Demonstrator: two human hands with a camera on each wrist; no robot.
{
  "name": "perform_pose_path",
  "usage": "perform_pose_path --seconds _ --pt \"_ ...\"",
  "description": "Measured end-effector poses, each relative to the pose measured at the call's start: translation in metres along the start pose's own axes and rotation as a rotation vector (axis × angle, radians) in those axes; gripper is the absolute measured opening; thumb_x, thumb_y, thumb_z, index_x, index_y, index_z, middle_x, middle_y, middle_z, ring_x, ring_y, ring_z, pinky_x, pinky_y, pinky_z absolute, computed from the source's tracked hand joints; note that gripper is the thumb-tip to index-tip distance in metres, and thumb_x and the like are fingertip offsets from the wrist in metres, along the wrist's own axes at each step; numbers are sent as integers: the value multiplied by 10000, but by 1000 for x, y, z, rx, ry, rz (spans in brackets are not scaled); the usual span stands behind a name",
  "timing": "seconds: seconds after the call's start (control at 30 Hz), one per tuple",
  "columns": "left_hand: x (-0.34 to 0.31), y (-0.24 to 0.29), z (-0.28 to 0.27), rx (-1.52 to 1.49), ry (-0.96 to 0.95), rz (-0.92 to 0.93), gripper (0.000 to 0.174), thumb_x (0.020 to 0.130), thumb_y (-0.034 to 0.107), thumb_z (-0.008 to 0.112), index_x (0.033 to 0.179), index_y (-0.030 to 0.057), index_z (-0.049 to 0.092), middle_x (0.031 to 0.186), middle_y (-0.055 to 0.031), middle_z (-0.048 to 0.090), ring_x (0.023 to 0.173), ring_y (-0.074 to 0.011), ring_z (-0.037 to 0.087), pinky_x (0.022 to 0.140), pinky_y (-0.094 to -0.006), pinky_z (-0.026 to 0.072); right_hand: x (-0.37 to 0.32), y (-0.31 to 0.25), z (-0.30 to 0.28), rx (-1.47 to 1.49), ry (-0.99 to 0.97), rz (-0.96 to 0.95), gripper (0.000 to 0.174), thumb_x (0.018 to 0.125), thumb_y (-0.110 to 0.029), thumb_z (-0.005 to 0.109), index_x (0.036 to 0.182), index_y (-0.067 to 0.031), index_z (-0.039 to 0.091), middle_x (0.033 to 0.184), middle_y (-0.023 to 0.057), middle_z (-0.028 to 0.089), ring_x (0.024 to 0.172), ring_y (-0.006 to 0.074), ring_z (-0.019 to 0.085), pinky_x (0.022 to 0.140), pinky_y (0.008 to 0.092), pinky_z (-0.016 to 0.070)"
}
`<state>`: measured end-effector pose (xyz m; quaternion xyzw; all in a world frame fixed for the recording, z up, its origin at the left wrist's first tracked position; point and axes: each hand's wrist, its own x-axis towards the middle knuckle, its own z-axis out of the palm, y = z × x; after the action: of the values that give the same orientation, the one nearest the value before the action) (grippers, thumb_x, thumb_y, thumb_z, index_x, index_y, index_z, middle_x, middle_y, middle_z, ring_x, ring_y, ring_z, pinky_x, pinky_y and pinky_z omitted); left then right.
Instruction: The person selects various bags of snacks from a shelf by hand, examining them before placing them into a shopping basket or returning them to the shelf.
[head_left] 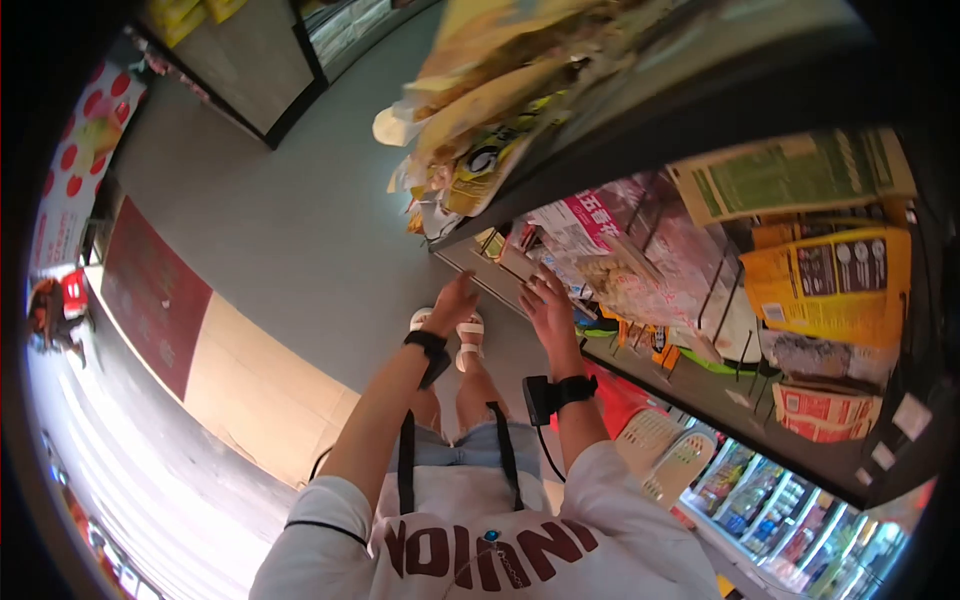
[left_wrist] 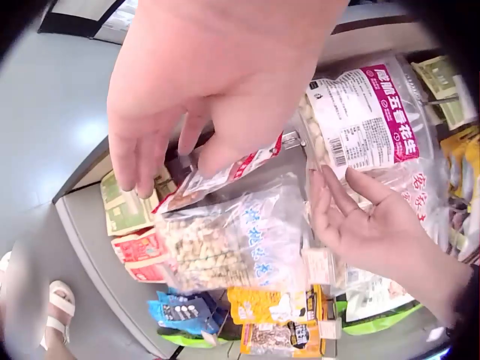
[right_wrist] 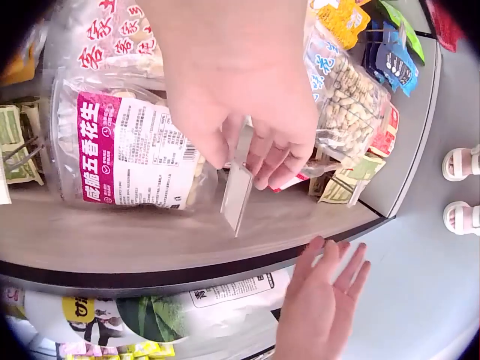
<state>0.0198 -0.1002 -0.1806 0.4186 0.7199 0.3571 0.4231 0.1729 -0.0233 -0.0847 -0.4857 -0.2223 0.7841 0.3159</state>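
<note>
My left hand (head_left: 456, 302) is before the rack with its fingers loosely extended; in the left wrist view the hand (left_wrist: 210, 82) overlaps a red-edged snack bag (left_wrist: 225, 176) above a clear bag of peanuts (left_wrist: 206, 251). To its right, my right hand (head_left: 548, 312) has relaxed, slightly bent fingers. In the right wrist view a white price tag holder (right_wrist: 238, 196) projects just past the right thumb and fingers, which stand apart around its stem. Next to that hand hangs a large peanut bag (right_wrist: 142, 150) with a white and magenta label.
Green packets (left_wrist: 124, 206), orange packets (left_wrist: 274, 306) and a blue packet (left_wrist: 184, 311) hang on the rack. An overhanging upper shelf (head_left: 640, 130) carries more bags. White sandals (head_left: 470, 345) stand on the grey floor (head_left: 270, 230), with cardboard (head_left: 260, 370) to the left.
</note>
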Motion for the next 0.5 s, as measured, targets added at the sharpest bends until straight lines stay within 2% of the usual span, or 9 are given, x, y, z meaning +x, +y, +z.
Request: perform_pose_path --seconds 0.1,0.17,0.23,0.27,0.33,0.37,0.43,0.47,0.5 --pt "-48 -32 6 106 -158 -63 289 702 190 535 971 86 509 847 -172 558 796 -319 548 668 -393 439 -29 11 -22 -62 57 15 349 777 -136 519 1114 -95 437 950 40 533 886 177 519 744 314 423" --pt "-73 -96 21 551 -306 597 296 703 226 536 970 97 528 822 -169 568 778 -300 558 668 -371 445 -49 29 -50 -213 76 89 333 771 -156 527 1087 -73 460 918 55 554 811 180 550 701 302 444" --pt "-106 -40 -2 202 -450 -126 335 706 263 544 997 99 527 840 -162 576 782 -296 558 687 -354 444 -74 49 -85 -457 30 111 276 762 -162 534 1013 -51 512 845 64 574 750 174 569 655 289 459" --pt "-120 -24 -14 227 -464 -101 335 706 263 544 997 99 527 840 -162 576 782 -296 558 687 -354 444 -87 54 -101 -624 -17 120 239 757 -161 535 963 -39 544 810 69 580 734 169 574 638 281 464" --pt "-139 -6 -26 188 -511 -234 371 707 283 550 1022 89 520 883 -173 572 813 -309 549 713 -353 440 -107 79 -144 -1188 -56 -38 192 750 -155 535 885 -24 576 789 75 586 717 156 575 618 269 465" --pt "-139 -1 -31 216 -529 -212 371 707 283 550 1022 89 520 883 -173 572 813 -309 549 713 -353 440 -121 83 -162 -1161 -30 -54 192 750 -155 535 885 -24 576 789 75 586 717 156 575 618 269 465" --pt "-138 8 -41 374 -635 -124 378 701 285 562 1003 63 516 864 -182 568 808 -314 546 700 -359 440 -154 94 -198 -1505 -60 -318 165 748 -128 520 858 -23 585 807 75 589 689 148 573 605 264 461" --pt "-136 16 -42 405 -654 -100 378 701 285 562 1003 63 516 864 -182 568 808 -314 546 700 -359 440 -171 98 -220 -1530 -42 -296 172 751 -133 513 873 -35 581 816 74 589 688 151 573 605 271 459" --pt "-135 27 -39 443 -538 -29 369 699 282 565 990 59 517 851 -181 568 798 -314 547 691 -360 440 -186 101 -239 -1557 -27 -271 180 753 -139 505 889 -47 577 825 74 590 687 154 572 605 278 458"
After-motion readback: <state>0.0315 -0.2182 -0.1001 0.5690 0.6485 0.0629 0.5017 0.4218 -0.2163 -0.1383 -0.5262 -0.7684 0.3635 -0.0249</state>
